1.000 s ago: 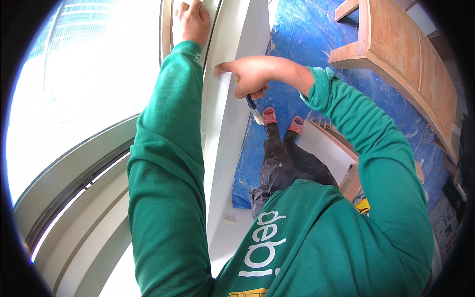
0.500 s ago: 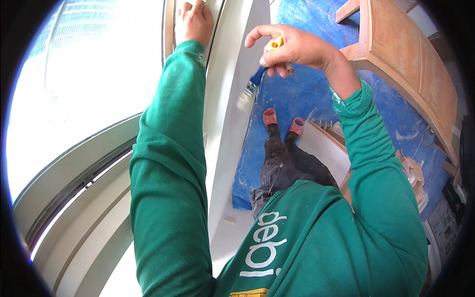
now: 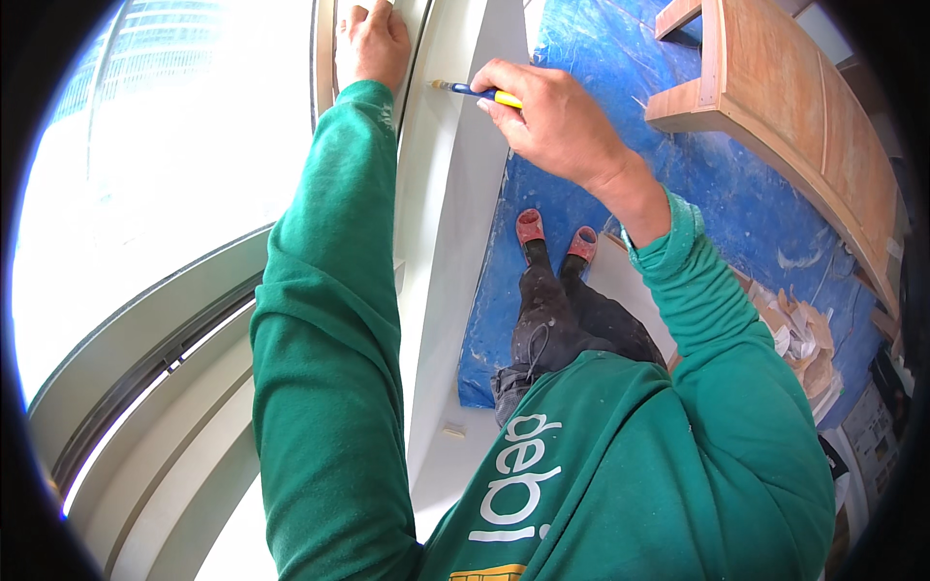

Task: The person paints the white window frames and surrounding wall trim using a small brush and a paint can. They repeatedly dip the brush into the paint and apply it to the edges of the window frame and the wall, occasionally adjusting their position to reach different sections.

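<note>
A small paintbrush [image 3: 462,89] with a blue and yellow handle is pinched in my right hand [image 3: 557,121]. Its pale bristles touch or nearly touch the white window sill [image 3: 441,116], and the brush lies almost level, tip toward the left. Up at the top of the view, my left hand [image 3: 375,48] rests on the window frame [image 3: 326,68] with its fingers bent round the edge. The fingertips there are partly hidden.
Bright window glass [image 3: 174,145] fills the left side. Blue plastic sheeting [image 3: 581,174] covers the floor under my feet. A curved wooden piece of furniture [image 3: 804,116] stands at the right, with crumpled paper [image 3: 799,339] below it. A pale board [image 3: 625,295] lies beside my legs.
My right hand has turned over and brought the paintbrush up and left, from hanging bristles-down to lying level at the sill. My left hand has stayed at the frame.
</note>
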`<action>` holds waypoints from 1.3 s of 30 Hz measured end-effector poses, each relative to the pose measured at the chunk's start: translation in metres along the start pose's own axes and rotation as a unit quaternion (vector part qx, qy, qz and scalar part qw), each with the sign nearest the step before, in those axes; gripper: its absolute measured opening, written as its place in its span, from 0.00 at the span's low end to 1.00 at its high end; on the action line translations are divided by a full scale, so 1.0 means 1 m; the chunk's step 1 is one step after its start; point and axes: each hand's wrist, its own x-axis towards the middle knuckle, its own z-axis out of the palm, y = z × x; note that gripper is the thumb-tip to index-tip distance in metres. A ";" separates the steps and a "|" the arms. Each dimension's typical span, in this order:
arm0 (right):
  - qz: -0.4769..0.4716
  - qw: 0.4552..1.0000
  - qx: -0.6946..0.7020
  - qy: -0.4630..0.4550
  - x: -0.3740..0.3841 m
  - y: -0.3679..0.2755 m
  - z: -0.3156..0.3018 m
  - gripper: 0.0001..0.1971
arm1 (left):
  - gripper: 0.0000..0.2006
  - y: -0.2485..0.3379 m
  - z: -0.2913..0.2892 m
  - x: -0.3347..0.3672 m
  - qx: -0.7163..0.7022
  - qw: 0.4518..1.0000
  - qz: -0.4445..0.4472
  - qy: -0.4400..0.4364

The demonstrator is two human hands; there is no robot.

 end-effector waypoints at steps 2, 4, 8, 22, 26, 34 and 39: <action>-0.032 0.999 0.001 0.008 -0.005 -0.002 0.011 0.08 | 0.10 0.005 -0.012 -0.001 0.001 1.000 -0.024 -0.014; -0.046 0.999 -0.003 0.005 -0.014 -0.002 0.022 0.09 | 0.11 0.008 -0.008 0.000 -0.010 0.999 -0.040 -0.030; -0.050 0.997 0.003 -0.062 -0.047 -0.031 0.038 0.09 | 0.11 0.006 -0.002 -0.001 -0.028 0.998 -0.048 -0.023; 0.003 1.000 0.013 -0.003 0.000 -0.005 0.008 0.05 | 0.11 -0.014 0.020 0.001 0.039 0.999 -0.019 0.002; -0.076 0.994 -0.056 -0.057 -0.034 -0.022 0.023 0.06 | 0.11 -0.013 0.019 0.000 0.011 1.000 -0.019 0.011; 0.065 0.983 0.148 -0.083 -0.089 -0.058 -0.014 0.07 | 0.10 0.006 0.009 0.002 0.022 0.997 -0.058 -0.037; 0.161 0.965 0.205 -0.033 -0.129 -0.052 -0.068 0.08 | 0.08 0.006 0.004 0.001 0.007 0.999 -0.049 -0.013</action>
